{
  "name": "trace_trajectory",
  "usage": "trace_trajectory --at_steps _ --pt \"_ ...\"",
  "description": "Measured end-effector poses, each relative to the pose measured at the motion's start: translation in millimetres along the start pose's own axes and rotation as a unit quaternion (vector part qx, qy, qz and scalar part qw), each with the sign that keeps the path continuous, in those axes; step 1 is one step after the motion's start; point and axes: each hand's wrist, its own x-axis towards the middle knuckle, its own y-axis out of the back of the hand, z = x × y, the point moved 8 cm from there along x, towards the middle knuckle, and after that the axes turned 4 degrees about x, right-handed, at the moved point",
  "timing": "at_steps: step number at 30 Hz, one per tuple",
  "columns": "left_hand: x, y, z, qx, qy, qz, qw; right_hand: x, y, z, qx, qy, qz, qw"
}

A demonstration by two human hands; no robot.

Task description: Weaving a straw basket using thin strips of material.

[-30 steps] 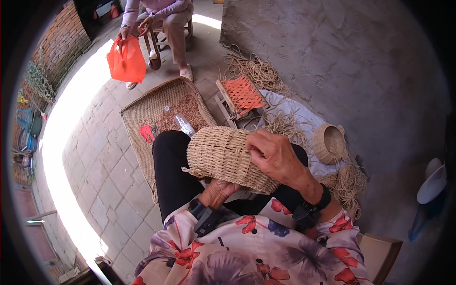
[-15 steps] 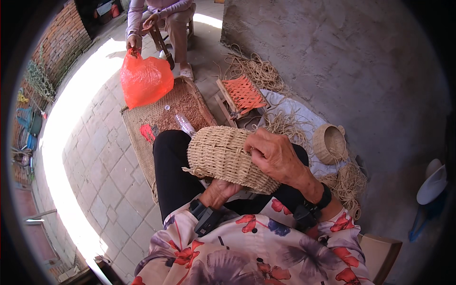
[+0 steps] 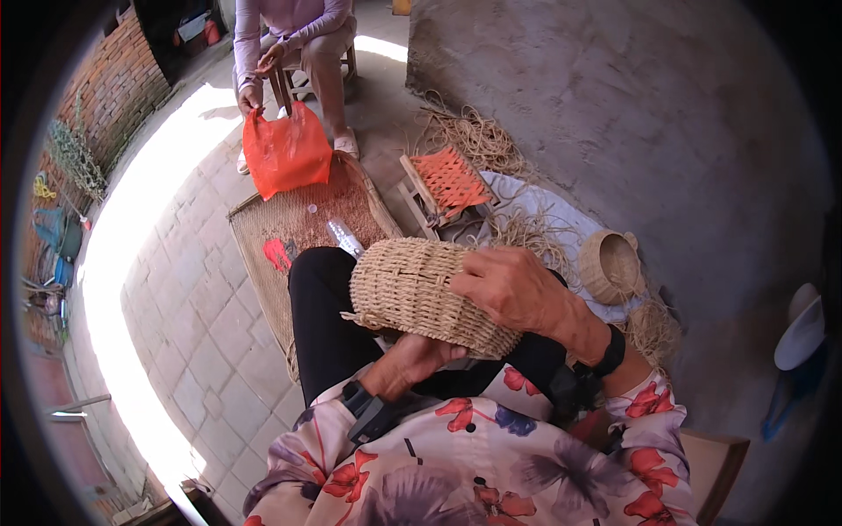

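Note:
A pale woven rope basket (image 3: 408,285) lies on its side across my lap, its weave facing up. My left hand (image 3: 419,358) supports it from below, partly hidden under its lower edge, with the thumb against it. Against the upper right of the basket, my right hand (image 3: 509,285) is closed, thumb and fingertips pinched at the weave. Whether a loose strand sits between those fingertips is too small to tell. A short knotted end sticks out at the basket's lower left.
Ahead, a person holds a red plastic bag (image 3: 289,153) over a woven tray (image 3: 254,232) of reddish-brown bits. A clear bottle (image 3: 345,238) lies there. Right of it stand an orange-seated stool (image 3: 450,180), rope coils (image 3: 482,140), and a second basket (image 3: 607,267) on a white sheet (image 3: 557,210).
My right hand has shifted slightly and its fingers have drawn closer together on the basket. My left hand reaches a little further right beneath it. The other person's red bag hangs flatter and further right.

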Motion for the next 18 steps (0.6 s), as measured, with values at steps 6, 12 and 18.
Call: trace_trajectory --at_steps 6,12,18 --pt "-84 -82 29 0.440 0.052 0.044 0.895 13 27 14 0.138 -0.025 0.139 0.980" --pt "-77 -166 126 0.751 -0.350 0.195 0.526 22 36 9 0.217 -0.046 0.177 0.959" --pt "-37 -152 119 0.762 -0.365 0.136 0.517 2 56 11 0.190 -0.063 0.225 0.954"
